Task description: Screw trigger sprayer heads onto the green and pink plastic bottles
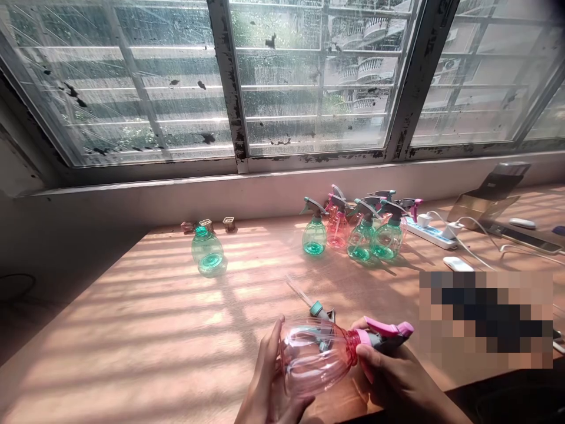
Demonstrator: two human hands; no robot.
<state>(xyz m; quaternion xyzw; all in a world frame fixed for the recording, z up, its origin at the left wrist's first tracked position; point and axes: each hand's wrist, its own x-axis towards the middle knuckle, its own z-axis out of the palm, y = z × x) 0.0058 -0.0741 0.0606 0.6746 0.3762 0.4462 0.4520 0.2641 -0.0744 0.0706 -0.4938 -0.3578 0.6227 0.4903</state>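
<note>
A clear pink spray bottle (315, 359) lies sideways between my hands, its base to the left and its pink and grey trigger head (388, 333) to the right. My left hand (267, 371) wraps round the base end. With thumb and fingers, my right hand (384, 365) grips the pink collar at the neck. Just behind the bottle, a loose green and grey spray head (322, 309) with a thin clear tube rests on the table, partly hidden by the bottle. Farther left stands a green bottle (206, 253) without a spray head.
Several green and pink spray bottles (362, 235) stand grouped near the wall. To their right are a white power strip (432, 234) with cables, a phone (529, 237) and a white mouse-like object (458, 264). Small blocks (228, 224) sit at the back left. A pixelated patch covers the right side.
</note>
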